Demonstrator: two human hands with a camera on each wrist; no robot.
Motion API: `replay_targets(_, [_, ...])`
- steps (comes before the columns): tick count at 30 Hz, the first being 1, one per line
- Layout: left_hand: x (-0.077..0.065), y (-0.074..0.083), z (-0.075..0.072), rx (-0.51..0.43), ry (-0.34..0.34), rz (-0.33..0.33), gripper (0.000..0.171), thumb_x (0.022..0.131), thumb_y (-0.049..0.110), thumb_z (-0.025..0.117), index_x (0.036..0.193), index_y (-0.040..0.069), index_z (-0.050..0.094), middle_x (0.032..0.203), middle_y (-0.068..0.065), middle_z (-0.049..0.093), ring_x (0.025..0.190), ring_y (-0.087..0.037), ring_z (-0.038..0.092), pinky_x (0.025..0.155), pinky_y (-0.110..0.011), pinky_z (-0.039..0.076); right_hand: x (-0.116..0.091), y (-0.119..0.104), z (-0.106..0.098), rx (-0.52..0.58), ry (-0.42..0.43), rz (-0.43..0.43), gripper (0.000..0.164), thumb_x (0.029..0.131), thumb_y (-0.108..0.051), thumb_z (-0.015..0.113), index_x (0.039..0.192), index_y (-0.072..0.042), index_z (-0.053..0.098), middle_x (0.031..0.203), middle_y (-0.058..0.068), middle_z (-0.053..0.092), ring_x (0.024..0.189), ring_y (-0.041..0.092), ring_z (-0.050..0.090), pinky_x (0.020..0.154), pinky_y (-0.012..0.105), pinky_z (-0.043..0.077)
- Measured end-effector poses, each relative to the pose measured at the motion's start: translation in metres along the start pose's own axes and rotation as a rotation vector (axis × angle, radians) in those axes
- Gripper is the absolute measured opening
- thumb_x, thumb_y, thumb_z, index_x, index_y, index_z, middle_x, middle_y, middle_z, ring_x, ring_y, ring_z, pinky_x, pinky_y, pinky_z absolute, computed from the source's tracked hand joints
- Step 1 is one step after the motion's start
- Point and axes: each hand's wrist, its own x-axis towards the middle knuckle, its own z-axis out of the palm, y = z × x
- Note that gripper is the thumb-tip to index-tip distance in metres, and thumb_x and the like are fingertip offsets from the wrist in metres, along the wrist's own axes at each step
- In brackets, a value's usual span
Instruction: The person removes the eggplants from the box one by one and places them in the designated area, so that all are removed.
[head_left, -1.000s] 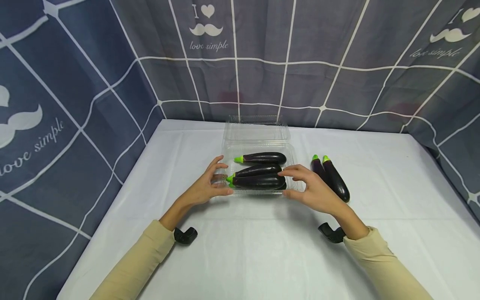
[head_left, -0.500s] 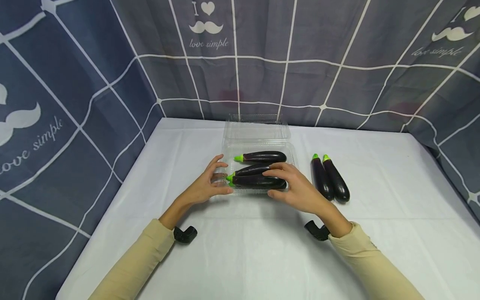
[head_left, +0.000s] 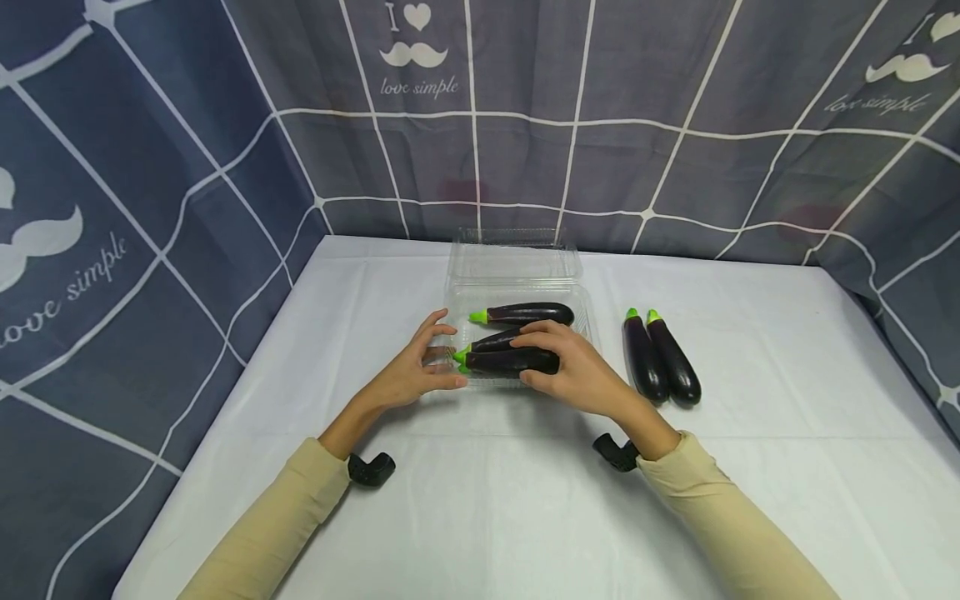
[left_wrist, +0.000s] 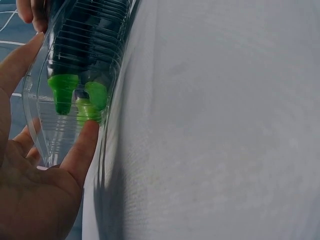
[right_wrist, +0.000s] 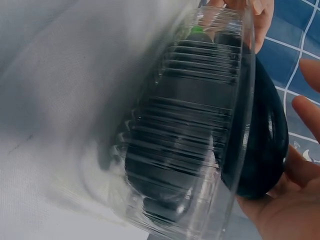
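Observation:
A clear plastic clamshell box (head_left: 517, 292) holds several dark eggplants with bright green stem ends pointing left. My left hand (head_left: 408, 371) grips the box's left end, its thumb on the front wall near the green stems (left_wrist: 63, 95) in the left wrist view. My right hand (head_left: 573, 371) holds the front eggplant (head_left: 502, 361) by its thick right end, thumb in front and fingers over the top. In the right wrist view this eggplant (right_wrist: 270, 135) sits above the box rim. Behind it lie a partly covered eggplant (head_left: 493, 342) and a rear eggplant (head_left: 532, 313).
Two more eggplants (head_left: 645, 358) lie side by side on the white tablecloth (head_left: 480, 517), right of the box. The box's lid (head_left: 515, 262) is folded back toward the grey gridded curtain (head_left: 525, 167). Black curved pieces (head_left: 372, 471) sit at both wrists.
My right hand has slid left along the front eggplant, uncovering more of the pair on the right. The eggplant's thick end has shifted slightly left. My left hand stays put.

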Motion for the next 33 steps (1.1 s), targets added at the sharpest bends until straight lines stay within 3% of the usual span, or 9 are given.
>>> replay_targets(10, [0.001,-0.001,0.000,0.018,0.007,0.003,0.075,0.083,0.007,0.081,0.141,-0.002,0.034,0.164,-0.003,-0.002,0.134,-0.041,0.039,0.105,-0.050,0.041,0.003,0.007,0.007,-0.016,-0.058,-0.005,0.040,0.086,-0.009,0.075,0.124,-0.004,0.067,0.132,0.012,0.058,0.121,0.030,0.054,0.097,0.051,0.046])
replay_targets(19, [0.000,-0.001,0.001,0.004,0.003,0.011,0.072,0.084,0.004,0.078,0.140,-0.003,0.033,0.164,-0.003,-0.003,0.134,-0.043,0.038,0.107,-0.052,0.039,0.003,0.012,0.009,-0.014,-0.046,-0.018,0.039,0.087,-0.005,0.073,0.125,-0.006,0.067,0.125,0.004,0.065,0.120,0.025,0.056,0.101,0.048,0.044])
replay_targets(33, [0.001,-0.001,0.000,0.008,0.006,0.006,0.074,0.083,0.007,0.080,0.141,-0.001,0.034,0.164,-0.003,-0.003,0.135,-0.041,0.037,0.106,-0.051,0.040,-0.004,0.012,0.002,0.015,0.006,-0.024,0.040,0.088,-0.006,0.074,0.127,-0.007,0.066,0.123,0.004,0.065,0.117,0.025,0.057,0.098,0.048,0.045])
